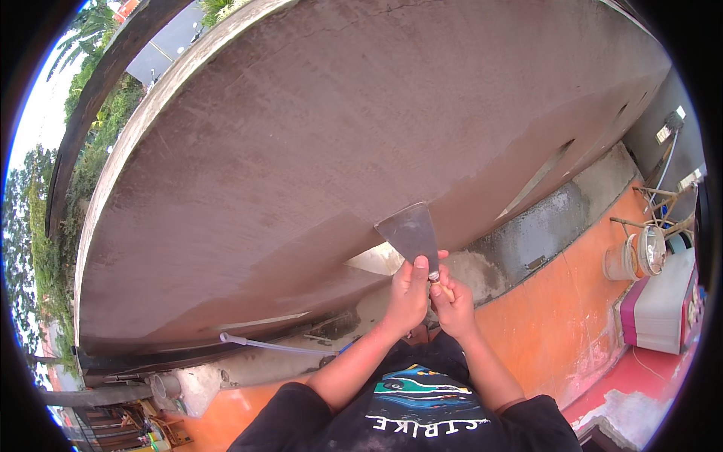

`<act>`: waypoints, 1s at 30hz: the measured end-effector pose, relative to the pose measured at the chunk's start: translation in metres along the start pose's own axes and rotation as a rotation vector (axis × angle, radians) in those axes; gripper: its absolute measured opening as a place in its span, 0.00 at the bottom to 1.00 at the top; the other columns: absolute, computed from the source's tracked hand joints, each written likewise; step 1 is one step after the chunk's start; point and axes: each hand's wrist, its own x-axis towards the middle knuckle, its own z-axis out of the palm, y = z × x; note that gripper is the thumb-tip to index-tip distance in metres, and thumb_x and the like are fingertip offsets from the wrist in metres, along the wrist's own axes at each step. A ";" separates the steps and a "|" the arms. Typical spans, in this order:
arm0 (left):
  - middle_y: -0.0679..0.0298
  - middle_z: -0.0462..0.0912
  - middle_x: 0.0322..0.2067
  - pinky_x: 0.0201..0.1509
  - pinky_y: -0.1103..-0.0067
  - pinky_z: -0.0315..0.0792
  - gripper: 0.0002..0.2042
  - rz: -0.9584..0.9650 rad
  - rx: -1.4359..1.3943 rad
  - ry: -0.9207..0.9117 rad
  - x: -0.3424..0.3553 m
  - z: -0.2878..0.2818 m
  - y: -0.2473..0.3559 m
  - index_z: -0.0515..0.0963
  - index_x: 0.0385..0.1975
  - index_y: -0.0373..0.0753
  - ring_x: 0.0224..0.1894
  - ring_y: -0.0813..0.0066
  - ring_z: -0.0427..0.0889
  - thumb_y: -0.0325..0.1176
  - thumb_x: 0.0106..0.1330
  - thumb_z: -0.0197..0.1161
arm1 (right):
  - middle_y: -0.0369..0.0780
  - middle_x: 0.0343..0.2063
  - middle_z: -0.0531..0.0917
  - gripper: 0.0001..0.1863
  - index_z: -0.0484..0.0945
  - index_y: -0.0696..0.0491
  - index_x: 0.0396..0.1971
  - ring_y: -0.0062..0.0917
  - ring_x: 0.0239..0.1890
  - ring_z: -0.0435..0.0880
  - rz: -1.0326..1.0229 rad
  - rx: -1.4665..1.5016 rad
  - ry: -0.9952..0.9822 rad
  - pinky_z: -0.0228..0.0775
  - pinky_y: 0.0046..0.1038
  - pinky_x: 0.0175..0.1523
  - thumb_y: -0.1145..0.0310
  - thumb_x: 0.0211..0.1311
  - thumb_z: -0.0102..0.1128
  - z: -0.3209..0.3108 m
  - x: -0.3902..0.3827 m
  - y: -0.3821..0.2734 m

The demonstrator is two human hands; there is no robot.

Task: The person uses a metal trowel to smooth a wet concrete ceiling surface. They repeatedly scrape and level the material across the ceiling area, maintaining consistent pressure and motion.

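Observation:
A wide-bladed putty knife (410, 232) is held up in front of me, its grey metal blade fanning out away from my body. My right hand (456, 307) is closed around its short wooden handle. Pressing a thumb on the lower blade, my left hand (409, 292) grips it too, with its other fingers mostly hidden behind. Beyond the blade stands a broad grey-brown plastered wall (301, 143), darker and damp-looking along its lower band. Whether the blade touches the wall I cannot tell. Pale patches show low on the wall, one just behind the knife.
Below the wall runs a grey cement strip (538, 230), then an orange floor (557, 301). To the right are buckets (636, 255) and a white-and-purple box (659, 305). A pale tube (279, 345) lies at the lower left. Dark wooden beams (98, 113) and plants are at the left.

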 end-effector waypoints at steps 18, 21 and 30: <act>0.66 0.74 0.26 0.41 0.79 0.72 0.26 -0.060 -0.052 -0.054 -0.001 0.008 0.003 0.70 0.48 0.33 0.33 0.78 0.75 0.54 0.76 0.37 | 0.29 0.28 0.75 0.10 0.73 0.58 0.34 0.10 0.28 0.69 0.015 0.178 -0.021 0.62 0.15 0.33 0.65 0.70 0.55 -0.003 -0.009 -0.005; 0.66 0.73 0.26 0.43 0.77 0.72 0.26 0.019 -0.120 -0.085 0.004 0.002 0.005 0.70 0.47 0.33 0.33 0.76 0.75 0.54 0.76 0.37 | 0.29 0.29 0.76 0.09 0.73 0.58 0.33 0.12 0.31 0.71 -0.123 0.127 0.018 0.66 0.17 0.37 0.68 0.68 0.58 0.003 0.001 -0.011; 0.65 0.75 0.28 0.44 0.77 0.72 0.25 0.014 -0.073 -0.149 0.001 0.000 0.022 0.69 0.47 0.33 0.34 0.76 0.75 0.53 0.76 0.38 | 0.30 0.29 0.74 0.08 0.73 0.58 0.34 0.13 0.32 0.70 -0.125 0.155 0.027 0.66 0.19 0.39 0.69 0.66 0.59 0.005 0.002 -0.023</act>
